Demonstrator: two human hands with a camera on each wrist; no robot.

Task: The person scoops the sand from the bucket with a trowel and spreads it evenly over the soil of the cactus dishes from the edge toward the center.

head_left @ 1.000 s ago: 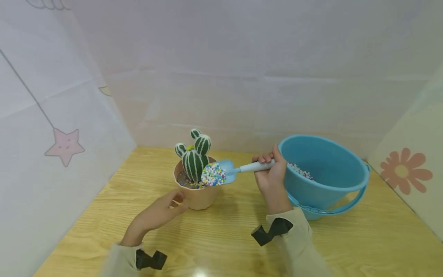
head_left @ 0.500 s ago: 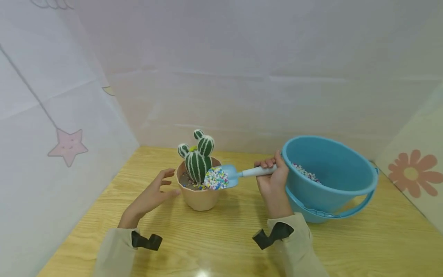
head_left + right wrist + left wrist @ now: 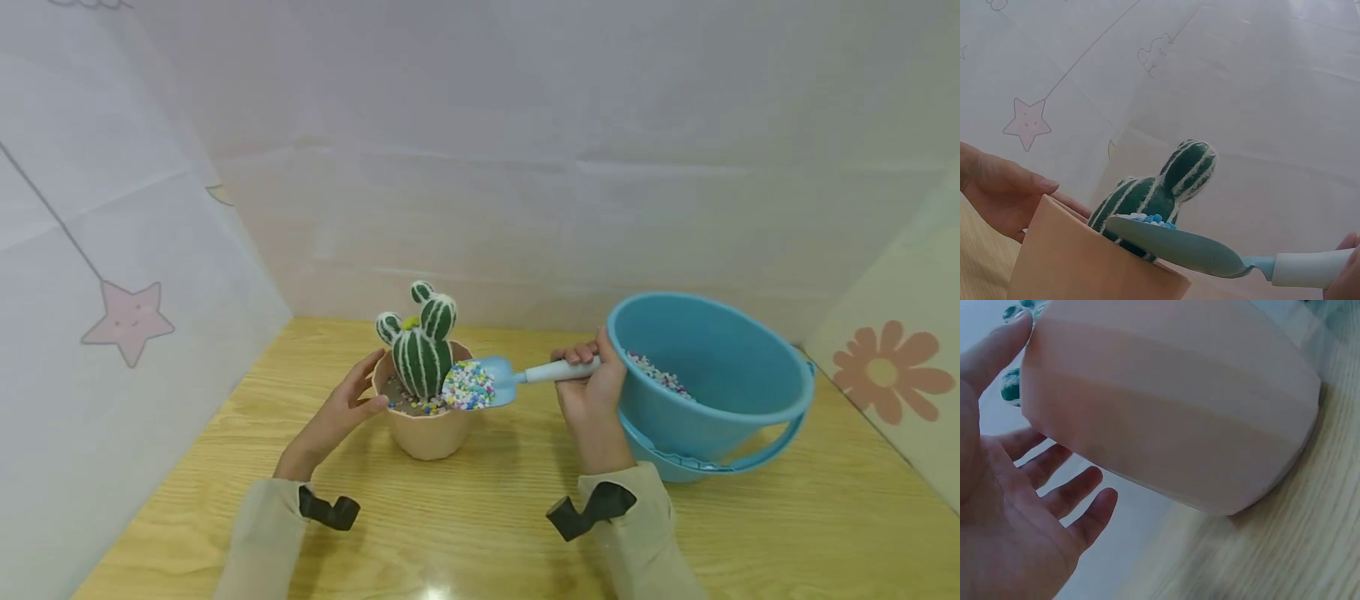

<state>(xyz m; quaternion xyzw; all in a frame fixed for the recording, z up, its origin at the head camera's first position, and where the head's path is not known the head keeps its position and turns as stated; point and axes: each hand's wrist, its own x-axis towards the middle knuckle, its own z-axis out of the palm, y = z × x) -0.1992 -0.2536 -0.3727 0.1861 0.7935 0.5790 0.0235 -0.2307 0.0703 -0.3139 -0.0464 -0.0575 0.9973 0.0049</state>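
Note:
My right hand (image 3: 591,392) grips the white handle of a small blue trowel (image 3: 501,382). A heap of colourful pebbles (image 3: 468,385) fills its blade, which is held level over the right side of the rim of a peach flowerpot (image 3: 429,437). In the pot stands a green cactus with white stripes (image 3: 422,360), with brown soil and scattered pebbles around it. My left hand (image 3: 341,417) is at the pot's left side, fingers spread and nearly straight. In the left wrist view, its thumb (image 3: 1007,347) lies by the rim, and the fingers reach along the pot's side.
A large blue bucket (image 3: 675,433) leans tilted on the right, with more pebbles (image 3: 658,375) inside and its handle hanging in front. The wooden table (image 3: 450,533) meets pale printed cloth walls (image 3: 450,208) at the back and sides.
My left hand dropped back from the pot's front, spread its fingers, then came up against its left rim. The loaded trowel in my right hand stays over the pot, hardly moving.

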